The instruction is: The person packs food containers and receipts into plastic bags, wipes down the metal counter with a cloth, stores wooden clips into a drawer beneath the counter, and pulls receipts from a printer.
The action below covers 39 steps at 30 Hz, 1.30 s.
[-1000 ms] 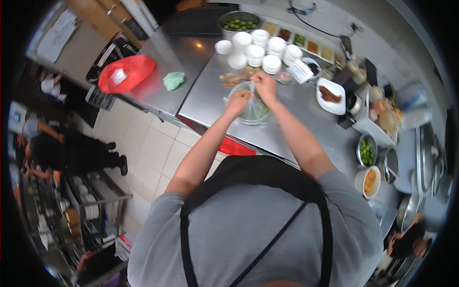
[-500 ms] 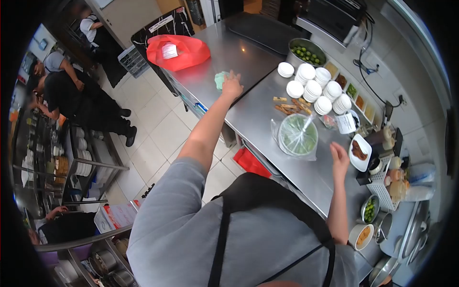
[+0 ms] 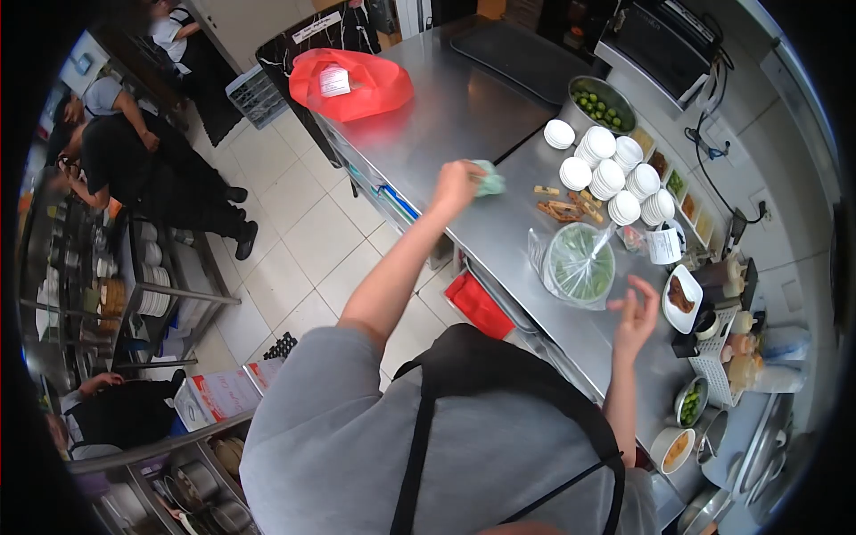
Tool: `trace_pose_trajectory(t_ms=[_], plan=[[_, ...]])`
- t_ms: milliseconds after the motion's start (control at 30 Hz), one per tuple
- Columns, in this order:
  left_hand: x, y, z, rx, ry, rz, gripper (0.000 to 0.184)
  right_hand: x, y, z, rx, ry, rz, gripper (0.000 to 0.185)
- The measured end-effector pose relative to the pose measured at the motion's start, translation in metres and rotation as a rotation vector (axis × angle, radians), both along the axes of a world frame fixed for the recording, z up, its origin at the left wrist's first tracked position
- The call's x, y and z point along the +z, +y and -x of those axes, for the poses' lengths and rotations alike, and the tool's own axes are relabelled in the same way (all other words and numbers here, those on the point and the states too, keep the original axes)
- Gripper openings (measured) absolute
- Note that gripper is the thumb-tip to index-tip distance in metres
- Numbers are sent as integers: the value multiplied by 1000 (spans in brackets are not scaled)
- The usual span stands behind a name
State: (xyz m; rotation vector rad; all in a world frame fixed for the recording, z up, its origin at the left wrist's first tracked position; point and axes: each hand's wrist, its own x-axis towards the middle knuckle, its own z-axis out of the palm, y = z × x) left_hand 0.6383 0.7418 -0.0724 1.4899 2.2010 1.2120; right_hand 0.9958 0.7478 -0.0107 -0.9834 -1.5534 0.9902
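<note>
Left hand on a green cloth, right hand open beside a bagged bowl

The green cloth (image 3: 487,180) is bunched on the metal counter (image 3: 428,134), close to the dark seam that crosses it. The left hand (image 3: 455,185) grasps it, fingers curled over its near side, with the arm stretched well forward. The right hand (image 3: 636,312) is released, its fingers loosely spread and bent; whether it touches the counter I cannot tell. It is just beside a round bowl (image 3: 581,263) with green contents, wrapped in a clear plastic bag whose top is gathered into a twist over the bowl.

Beyond the bowl, small wooden pieces (image 3: 566,209) lie in a loose heap, and next to them stand stacks of white cups (image 3: 607,178). A white label (image 3: 663,247) is near the stacks, on the right hand's side. Farther along that side come a white dish (image 3: 681,301) holding brown food, a white basket (image 3: 716,367) with bottles, a metal bowl (image 3: 690,401) of green pieces and a white tub (image 3: 673,450) of orange food.

Behind the cups, a metal pot (image 3: 615,87) holds round green pieces. A row of small trays (image 3: 688,207) runs along the wall, and a black board (image 3: 517,58) lies at the far end of the counter. A red bag (image 3: 357,87) with a white slip sits at the left edge, well apart from the cloth. Across the tiled floor (image 3: 299,223), several people in dark clothing stand near metal shelves (image 3: 183,299).
</note>
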Motion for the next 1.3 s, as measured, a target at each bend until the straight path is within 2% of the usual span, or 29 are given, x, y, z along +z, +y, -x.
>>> trace_pose_trajectory(t_ms=[33, 133, 167, 200, 233, 267, 333, 367, 400, 467, 500, 533, 567, 633, 700, 733, 800, 833, 867, 967, 1033, 1067, 1133, 1167, 1200, 1233, 1300], plan=[[24, -9, -26, -84, -65, -199, 21, -1, -2, 13, 73, -18, -114, 27], [84, -36, -103, -548, -264, -298, 21, 37, -29, 64, 119, 77, -1, 36], [94, -43, -122, -698, -336, -301, 22, 30, -27, 61, 110, 75, 1, 36], [108, -51, -132, -710, -341, -298, 22, 17, -21, 53, 84, -2, -61, 34], [122, -58, -140, -713, -497, -260, 23, 9, -15, 42, 53, -81, -121, 34], [126, -58, -151, -756, -666, -197, 25, 24, -12, 11, -73, -70, -14, 32], [117, -51, -146, -684, -506, -250, 25, 34, -5, -28, -220, -155, 46, 29], [118, -49, -142, -671, -414, -262, 23, 33, -1, -45, -222, -281, 15, 29], [113, -45, -142, -675, -466, -185, 21, 26, 4, -65, -230, -410, -2, 29], [105, -39, -154, -711, -532, -92, 15, -21, 12, -96, -179, -540, 5, 33], [104, -36, -168, -738, -555, -82, 13, -43, 15, -106, -105, -716, -45, 35], [107, -35, -184, -797, -551, -63, 13, -91, 19, -113, -163, -829, -111, 34], [109, -33, -201, -849, -545, -52, 13, -116, 15, -112, -159, -1040, -131, 36], [106, -27, -234, -970, -552, -7, 13, -175, 0, -102, -389, -1102, -499, 34], [106, -23, -274, -1033, -512, 45, 12, -166, -30, -95, -199, -1231, -496, 36], [103, -23, -294, -1069, -510, 53, 12, -161, -48, -108, -231, -1238, -476, 36], [93, -17, -334, -1201, -414, 142, 12, -151, -75, -136, -72, -948, -353, 41], [88, -15, -356, -1225, -399, 158, 12, -144, -87, -159, -107, -886, -261, 43], [84, -13, -379, -1245, -396, 162, 12, -148, -96, -185, -126, -887, -253, 43], [64, -4, -452, -1353, -282, 241, 15, -153, -121, -265, -392, -927, -86, 44], [38, 4, -505, -1462, -103, 203, 20, -150, -141, -312, -446, -908, -5, 44], [31, 4, -531, -1472, -99, 208, 20, -152, -150, -333, -523, -980, -54, 43], [16, 2, -584, -1419, -147, 394, 28, -152, -166, -372, -608, -1052, -99, 42], [3, 3, -611, -1425, -145, 397, 28, -145, -178, -386, -665, -977, 94, 39], [-10, 4, -637, -1375, -278, 548, 31, -137, -189, -401, -715, -895, 285, 37], [-18, 2, -657, -1315, -410, 697, 34, -132, -201, -418, -761, -880, 288, 34], [-21, -6, -690, -1253, -399, 689, 37, -115, -222, -452, -839, -856, 358, 31]])
